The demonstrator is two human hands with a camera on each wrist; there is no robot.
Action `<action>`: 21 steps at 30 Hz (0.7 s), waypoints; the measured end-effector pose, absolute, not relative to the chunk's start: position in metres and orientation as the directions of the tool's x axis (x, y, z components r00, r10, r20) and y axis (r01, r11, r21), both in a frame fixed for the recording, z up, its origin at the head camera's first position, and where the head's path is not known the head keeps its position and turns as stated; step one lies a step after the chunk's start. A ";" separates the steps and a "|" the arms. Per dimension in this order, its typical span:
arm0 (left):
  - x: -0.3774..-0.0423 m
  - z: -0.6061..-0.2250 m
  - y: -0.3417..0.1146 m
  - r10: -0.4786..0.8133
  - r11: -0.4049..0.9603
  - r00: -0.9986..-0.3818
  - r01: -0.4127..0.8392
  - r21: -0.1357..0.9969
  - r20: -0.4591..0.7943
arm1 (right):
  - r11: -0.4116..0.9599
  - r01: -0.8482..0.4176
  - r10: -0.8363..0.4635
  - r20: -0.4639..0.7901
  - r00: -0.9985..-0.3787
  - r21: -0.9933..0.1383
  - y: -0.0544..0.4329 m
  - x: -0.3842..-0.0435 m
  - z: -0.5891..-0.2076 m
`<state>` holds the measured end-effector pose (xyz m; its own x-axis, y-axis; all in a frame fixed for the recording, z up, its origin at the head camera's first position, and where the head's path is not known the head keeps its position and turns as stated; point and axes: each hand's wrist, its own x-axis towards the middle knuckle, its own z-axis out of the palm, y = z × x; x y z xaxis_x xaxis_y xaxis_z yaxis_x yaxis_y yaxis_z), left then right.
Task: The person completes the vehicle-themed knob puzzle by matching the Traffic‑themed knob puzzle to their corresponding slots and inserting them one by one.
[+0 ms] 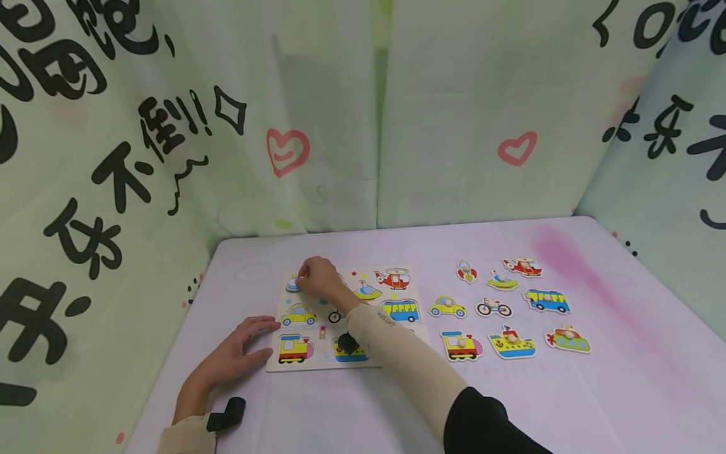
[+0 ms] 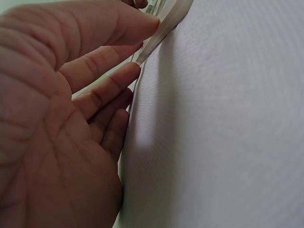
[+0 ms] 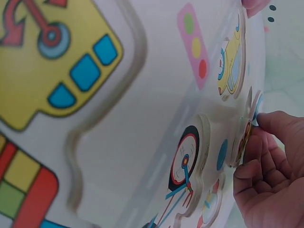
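A white wooden puzzle board (image 1: 329, 360) with vehicle pictures lies on the table. At its upper left corner, the right hand (image 1: 323, 277) pinches a small puzzle piece (image 1: 292, 284) between thumb and fingers. The right wrist view shows that puzzle piece (image 3: 246, 137) tilted edge-on by the fingertips, its picture mostly hidden. The left hand (image 1: 238, 353) rests on the table with extended fingers, touching the board's left edge. In the left wrist view its thumb (image 2: 137, 26) meets the board's edge (image 2: 164, 35). The right forearm covers part of the board.
Right of the board lie several loose pieces, among them a yellow car (image 1: 448, 307), a bicycle (image 1: 494, 308), a blue bus (image 1: 546, 301), a train (image 1: 462, 346), a ship (image 1: 512, 345) and a helicopter (image 1: 523, 267). A printed curtain (image 1: 431, 176) hangs behind the table (image 1: 317, 416).
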<state>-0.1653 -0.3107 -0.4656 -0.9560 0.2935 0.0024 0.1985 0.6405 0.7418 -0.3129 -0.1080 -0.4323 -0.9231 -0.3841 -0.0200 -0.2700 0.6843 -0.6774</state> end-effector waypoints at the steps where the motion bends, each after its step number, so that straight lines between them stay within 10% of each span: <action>1: -0.165 -0.466 -0.311 0.293 0.639 -0.956 0.196 0.743 0.001 | 0.683 -0.274 -0.386 -0.016 -0.922 -0.677 -0.108 -0.313 -0.433; 21: -0.167 -0.468 -0.311 0.291 0.636 -0.957 0.198 0.746 0.006 | 0.697 -0.318 -0.421 -0.008 -0.907 -0.643 -0.111 -0.311 -0.433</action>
<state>-0.1670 -0.3112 -0.4677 -0.9568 0.2908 0.0056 0.1976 0.6360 0.7460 -0.3114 -0.1113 -0.4335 -0.9070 -0.4212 -0.0078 -0.3180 0.6968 -0.6430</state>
